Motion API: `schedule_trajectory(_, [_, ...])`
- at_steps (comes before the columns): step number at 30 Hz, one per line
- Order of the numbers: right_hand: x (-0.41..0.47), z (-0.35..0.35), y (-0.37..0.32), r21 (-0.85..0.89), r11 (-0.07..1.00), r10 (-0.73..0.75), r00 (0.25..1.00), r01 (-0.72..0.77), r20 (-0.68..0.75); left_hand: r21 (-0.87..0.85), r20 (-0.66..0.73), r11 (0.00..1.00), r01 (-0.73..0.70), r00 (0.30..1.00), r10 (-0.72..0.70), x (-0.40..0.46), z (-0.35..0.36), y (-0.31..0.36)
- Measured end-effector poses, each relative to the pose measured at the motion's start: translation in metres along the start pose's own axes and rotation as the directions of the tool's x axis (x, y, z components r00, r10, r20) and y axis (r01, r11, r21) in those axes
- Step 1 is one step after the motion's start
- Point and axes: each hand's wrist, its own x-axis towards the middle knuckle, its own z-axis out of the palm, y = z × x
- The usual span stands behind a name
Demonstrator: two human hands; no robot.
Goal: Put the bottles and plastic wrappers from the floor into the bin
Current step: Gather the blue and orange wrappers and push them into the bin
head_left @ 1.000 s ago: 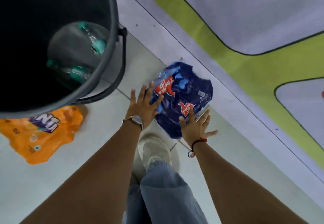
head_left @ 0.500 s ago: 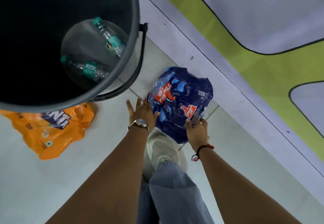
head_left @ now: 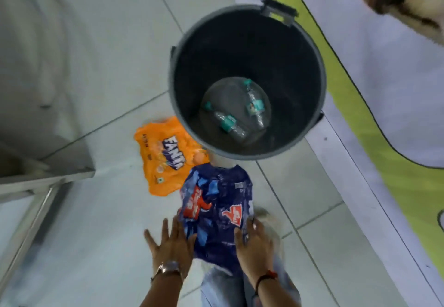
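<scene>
A dark blue plastic wrapper (head_left: 217, 213) with red logos hangs lifted off the floor, just short of the bin. My right hand (head_left: 254, 246) grips its right lower edge. My left hand (head_left: 171, 246) is pressed against its left side with fingers spread. The dark round bin (head_left: 177, 61) stands beyond the wrapper, with two clear bottles, one (head_left: 228, 124) to the left and one (head_left: 255, 108) to the right, lying at its bottom. An orange Fanta wrapper (head_left: 165, 157) lies flat on the floor, partly under the bin's near-left rim.
A metal frame or table leg (head_left: 40, 181) stands at the left. A green and white mat (head_left: 384, 138) runs along the right side of the tiled floor. My jeans leg and shoe (head_left: 221, 285) are under the blue wrapper.
Both hands took hold of the blue wrapper and lifted it off the floor. The view swung so the whole bin now sits ahead, with the wrapper near its rim.
</scene>
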Motion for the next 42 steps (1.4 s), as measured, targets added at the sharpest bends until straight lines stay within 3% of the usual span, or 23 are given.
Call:
schedule_trajectory(6, [0.011,0.007,-0.105,-0.084,0.922,-0.377,0.925,0.379,0.040,-0.201,-0.111,0.937,0.285,0.944,-0.311,0.005,-0.025,-0.076])
schedule_trajectory(11, [0.052,-0.012,-0.170,-0.131,0.845,-0.526,0.850,0.518,-0.036,-0.364,-0.193,0.887,0.285,0.909,-0.371,0.041,-0.053,-0.090])
schedule_trajectory(16, [0.111,-0.020,-0.194,-0.301,0.815,-0.513,0.858,0.495,0.020,-0.498,-0.203,0.840,0.215,0.913,-0.354,0.098,-0.065,-0.088])
schedule_trajectory(20, [0.140,-0.007,-0.177,-0.365,0.837,-0.397,0.911,0.408,0.108,-0.583,-0.142,0.788,0.195,0.931,-0.336,0.136,-0.051,-0.094])
schedule_trajectory(24, [0.156,0.004,-0.165,-0.275,0.898,-0.302,0.935,0.345,0.187,-0.680,-0.064,0.709,0.189,0.947,-0.314,0.157,-0.037,-0.115])
schedule_trajectory(27, [0.165,0.014,-0.167,-0.074,0.937,-0.315,0.919,0.340,0.236,-0.657,-0.005,0.735,0.170,0.973,-0.229,0.167,-0.032,-0.114])
schedule_trajectory(30, [0.166,0.022,-0.167,0.041,0.933,-0.358,0.914,0.357,0.188,-0.689,-0.035,0.704,0.170,0.963,-0.268,0.173,-0.034,-0.100])
schedule_trajectory(35, [0.150,0.020,-0.163,0.052,0.908,-0.419,0.905,0.416,0.077,-0.712,-0.164,0.688,0.138,0.921,-0.354,0.163,-0.035,-0.086])
schedule_trajectory(42, [0.062,0.006,-0.171,0.031,0.835,-0.550,0.835,0.549,0.026,-0.727,-0.130,0.640,0.248,0.866,-0.483,0.086,-0.040,-0.099])
